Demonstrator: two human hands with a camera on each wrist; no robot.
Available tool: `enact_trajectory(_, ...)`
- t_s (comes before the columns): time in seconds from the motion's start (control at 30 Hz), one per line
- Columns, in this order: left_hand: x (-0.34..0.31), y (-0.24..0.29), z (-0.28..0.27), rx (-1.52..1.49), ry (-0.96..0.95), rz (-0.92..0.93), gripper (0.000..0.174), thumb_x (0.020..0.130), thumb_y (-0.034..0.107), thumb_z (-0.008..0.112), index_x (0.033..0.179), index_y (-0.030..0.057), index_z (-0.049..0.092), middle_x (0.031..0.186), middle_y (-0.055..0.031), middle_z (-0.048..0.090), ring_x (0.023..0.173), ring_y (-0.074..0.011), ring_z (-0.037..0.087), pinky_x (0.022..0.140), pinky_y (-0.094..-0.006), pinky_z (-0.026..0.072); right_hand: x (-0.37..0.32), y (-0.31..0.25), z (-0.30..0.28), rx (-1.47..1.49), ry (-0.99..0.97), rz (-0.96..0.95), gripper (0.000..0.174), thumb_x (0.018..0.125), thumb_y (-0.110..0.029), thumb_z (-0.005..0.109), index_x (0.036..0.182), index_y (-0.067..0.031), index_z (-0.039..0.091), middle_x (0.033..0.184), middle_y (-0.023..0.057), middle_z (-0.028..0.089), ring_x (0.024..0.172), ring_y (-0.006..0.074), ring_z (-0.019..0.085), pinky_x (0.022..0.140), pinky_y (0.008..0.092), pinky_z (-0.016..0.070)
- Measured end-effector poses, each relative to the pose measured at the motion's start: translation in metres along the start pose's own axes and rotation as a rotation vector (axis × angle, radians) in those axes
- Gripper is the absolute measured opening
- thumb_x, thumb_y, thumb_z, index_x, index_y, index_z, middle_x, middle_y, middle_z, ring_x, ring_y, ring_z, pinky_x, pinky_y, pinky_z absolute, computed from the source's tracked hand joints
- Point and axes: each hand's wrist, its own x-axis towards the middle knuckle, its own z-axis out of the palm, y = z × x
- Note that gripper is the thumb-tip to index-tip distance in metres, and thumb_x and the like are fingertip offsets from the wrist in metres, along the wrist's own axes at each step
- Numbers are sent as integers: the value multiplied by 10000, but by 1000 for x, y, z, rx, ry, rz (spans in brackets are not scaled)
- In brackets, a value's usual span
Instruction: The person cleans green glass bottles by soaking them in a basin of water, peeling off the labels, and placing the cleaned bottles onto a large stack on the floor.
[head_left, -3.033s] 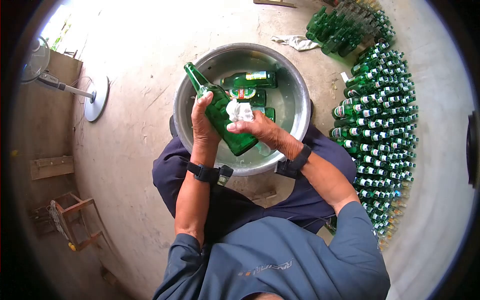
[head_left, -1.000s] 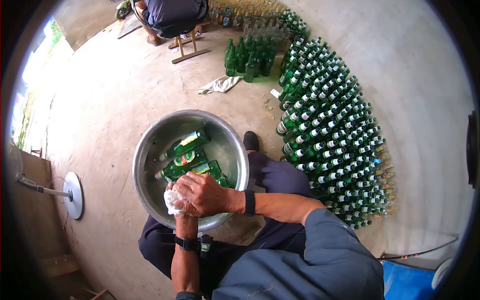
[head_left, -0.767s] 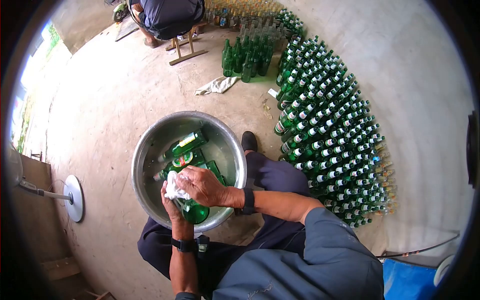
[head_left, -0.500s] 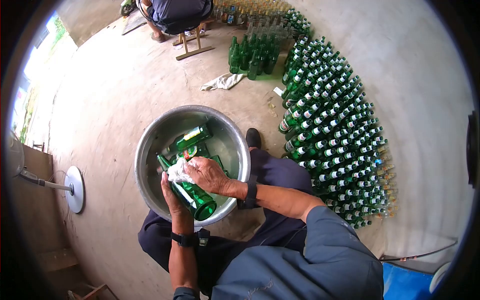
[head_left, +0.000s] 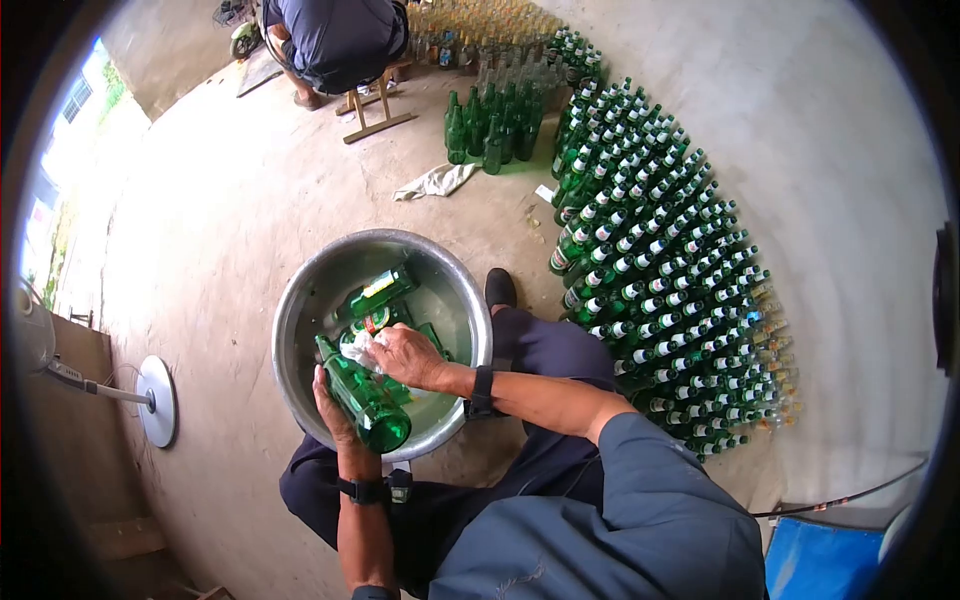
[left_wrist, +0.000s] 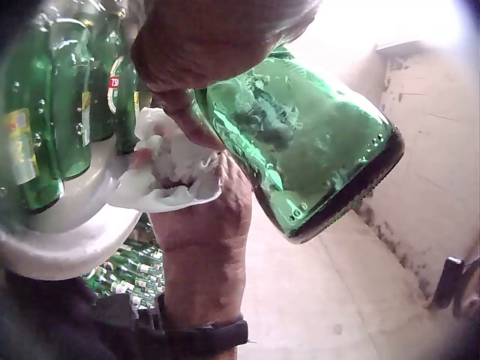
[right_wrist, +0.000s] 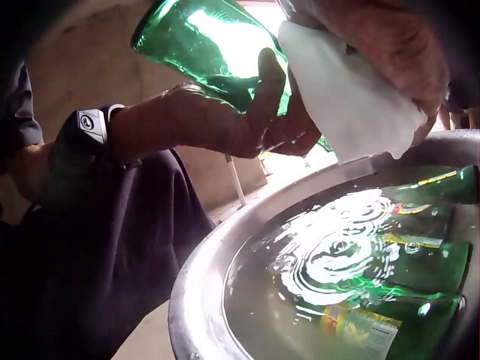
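My left hand (head_left: 337,412) grips a green glass bottle (head_left: 368,408) over the near side of a metal basin (head_left: 482,315). The bottle is tilted, its base toward me and its neck pointing away. In my right hand (head_left: 412,358) is a bunched white cloth (head_left: 358,348), right beside the bottle's upper part. The left wrist view shows the bottle's wide base (left_wrist: 337,172) and the cloth (left_wrist: 169,169) below the hand. In the right wrist view the cloth (right_wrist: 341,94) hangs over the basin. Several green bottles (head_left: 384,288) with labels lie in the basin's water, which ripples.
Rows of green bottles (head_left: 650,270) stand along the wall at right, with a smaller group (head_left: 490,130) farther back. A rag (head_left: 435,182) lies on the floor. A person (head_left: 335,40) sits at the back. A fan base (head_left: 157,400) stands at left.
The head view has turned since the first frame. A second ago my right hand and cloth covered the bottle; they have drawn off to its right side, and the bottle now shows almost whole.
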Motion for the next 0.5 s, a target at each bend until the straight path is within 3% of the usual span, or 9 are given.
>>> enact_trajectory(0.17, -11, 11, 5, 38, -64, -22, 517, 1004, 553, 480, 1068, 69, 652, 842, -139, 711, 660, -303, 710, 543, -419, 605, -1, -11, -8, 102, -4, 165, 356, 950, -330, 599, 841, -4, 693, 866, 206, 693, 903, 412, 662, 834, 496, 529)
enact_trajectory(0.27, -15, 14, 7, 26, -71, -19, 551, 993, 574, 483, 1088, 59, 655, 850, -176, 708, 661, -303, 706, 545, -434, 603, 3, 7, 10, 123, 24, 175, 333, 954, -301, 595, 870, 4, 698, 831, 216, 687, 826, 405, 675, 791, 486, 539)
enact_trajectory(0.4, -17, 16, 6, -53, -4, -44, 559, 990, 574, 490, 1109, 52, 653, 870, -181, 705, 682, -307, 708, 554, -442, 608, 5, -2, -11, 227, 73, 88, 309, 949, -282, 602, 892, 4, 704, 804, 224, 681, 773, 408, 676, 746, 482, 539)
enact_trajectory(0.5, -21, 23, 9, 0, -73, -20, 562, 991, 573, 492, 1121, 50, 651, 877, -185, 705, 684, -311, 709, 563, -459, 618, 5, -1, -14, 333, 12, 188, 385, 975, -346, 576, 898, 7, 711, 802, 244, 674, 795, 436, 669, 735, 497, 524)
